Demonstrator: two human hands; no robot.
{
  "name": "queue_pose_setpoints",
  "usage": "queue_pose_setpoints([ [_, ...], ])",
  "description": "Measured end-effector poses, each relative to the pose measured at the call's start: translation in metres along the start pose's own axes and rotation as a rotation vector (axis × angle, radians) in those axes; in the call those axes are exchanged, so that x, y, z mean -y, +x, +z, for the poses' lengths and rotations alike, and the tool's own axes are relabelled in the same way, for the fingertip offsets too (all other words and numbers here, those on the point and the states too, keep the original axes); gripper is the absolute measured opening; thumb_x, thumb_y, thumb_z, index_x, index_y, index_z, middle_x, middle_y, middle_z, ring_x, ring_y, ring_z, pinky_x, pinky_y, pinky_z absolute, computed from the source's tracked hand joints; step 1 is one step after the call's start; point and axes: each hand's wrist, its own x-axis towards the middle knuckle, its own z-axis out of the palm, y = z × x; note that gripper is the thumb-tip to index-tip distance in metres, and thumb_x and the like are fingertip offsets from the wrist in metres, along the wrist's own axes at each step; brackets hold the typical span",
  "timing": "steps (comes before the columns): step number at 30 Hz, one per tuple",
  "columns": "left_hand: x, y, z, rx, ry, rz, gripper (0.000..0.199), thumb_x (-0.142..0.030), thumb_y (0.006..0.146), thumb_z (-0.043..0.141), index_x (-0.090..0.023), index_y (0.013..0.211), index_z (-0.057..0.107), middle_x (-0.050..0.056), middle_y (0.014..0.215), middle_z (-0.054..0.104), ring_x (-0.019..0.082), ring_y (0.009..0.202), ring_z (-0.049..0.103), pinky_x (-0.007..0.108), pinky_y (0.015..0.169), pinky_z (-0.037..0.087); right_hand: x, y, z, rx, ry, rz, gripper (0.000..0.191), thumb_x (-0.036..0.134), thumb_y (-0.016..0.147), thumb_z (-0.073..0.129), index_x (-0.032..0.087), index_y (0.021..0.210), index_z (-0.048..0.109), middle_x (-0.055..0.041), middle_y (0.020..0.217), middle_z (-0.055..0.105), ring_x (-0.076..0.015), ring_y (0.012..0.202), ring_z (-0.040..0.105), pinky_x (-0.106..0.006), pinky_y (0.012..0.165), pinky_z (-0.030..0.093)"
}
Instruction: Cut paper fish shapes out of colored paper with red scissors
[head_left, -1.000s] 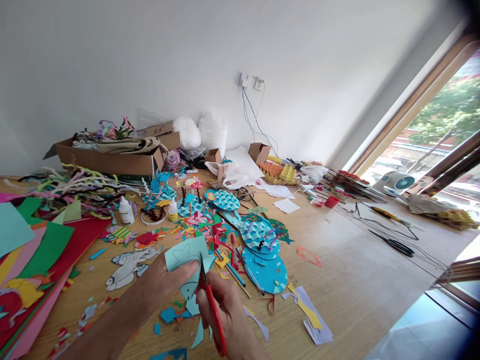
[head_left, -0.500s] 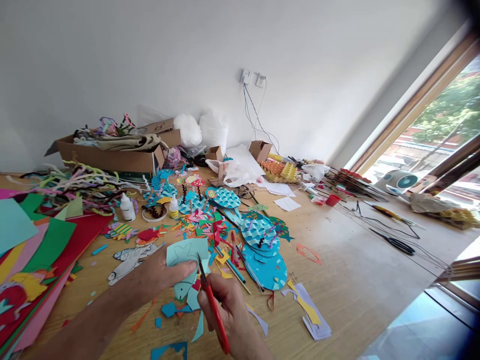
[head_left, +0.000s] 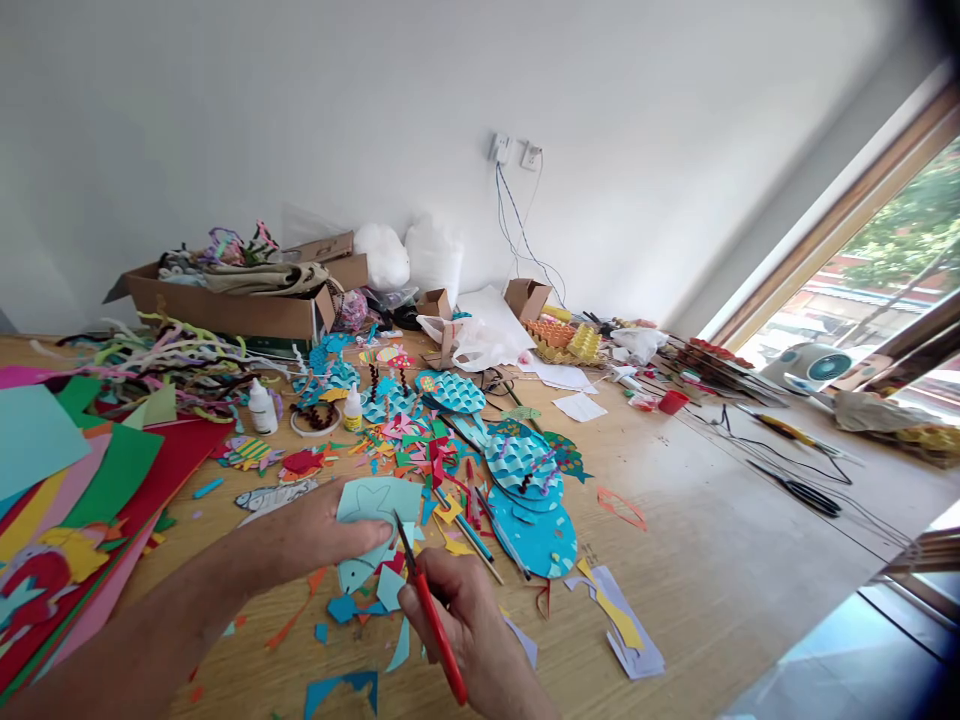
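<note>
My left hand grips a light aqua sheet of paper, its thumb lying on top. Pencil-like outlines show on the sheet, and a fish shape with an eye hangs at its lower end. Red-handled scissors are in my right hand, their dark blades pointing up and away at the paper's right part. Under and beside the hands lie blue scraps and a pale aqua offcut. Drawn grey fish lie partly behind my left forearm.
Coloured sheets lie at left, near glue bottles. Blue paper fish pieces and pencils are right of centre. Black scissors and cables lie at right. A cardboard box stands against the wall.
The view has shifted slightly, so background things appear a little further right. The left forearm covers more of the grey fish. Both hands keep their holds on the paper and scissors.
</note>
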Motion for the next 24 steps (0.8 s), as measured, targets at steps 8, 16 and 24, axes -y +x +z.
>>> queue_pose_setpoints([
  [8,-0.009,0.009,-0.015,0.379,0.159,-0.068,0.009,-0.027,0.068,0.054,-0.019,0.072,0.057,-0.004,0.066,0.051,0.014,0.065,0.046,0.021,0.060,0.039,-0.006,0.000,0.000,0.013,-0.019,-0.004,0.041,0.048,0.085,0.050,0.019,0.059,0.038,0.0054,0.053,0.030,-0.0083,0.050,0.027,-0.022,0.045,0.019],
  [16,0.005,0.007,-0.010,0.288,0.049,-0.059,0.020,-0.038,0.074,0.052,-0.020,0.068,0.050,-0.004,0.064,0.045,0.013,0.063,0.041,0.023,0.061,0.038,-0.005,0.004,0.003,0.009,0.040,0.026,0.038,0.046,0.085,0.051,0.019,0.061,0.040,0.0050,0.052,0.037,-0.0081,0.048,0.032,-0.020,0.043,0.023],
  [24,0.007,0.007,-0.006,0.247,0.054,-0.082,0.022,-0.040,0.074,0.054,-0.019,0.073,0.057,-0.003,0.067,0.053,0.016,0.068,0.047,0.026,0.065,0.041,0.001,0.002,0.005,-0.007,0.053,0.005,0.040,0.048,0.084,0.050,0.019,0.059,0.038,0.0059,0.051,0.032,-0.0081,0.048,0.029,-0.021,0.043,0.022],
])
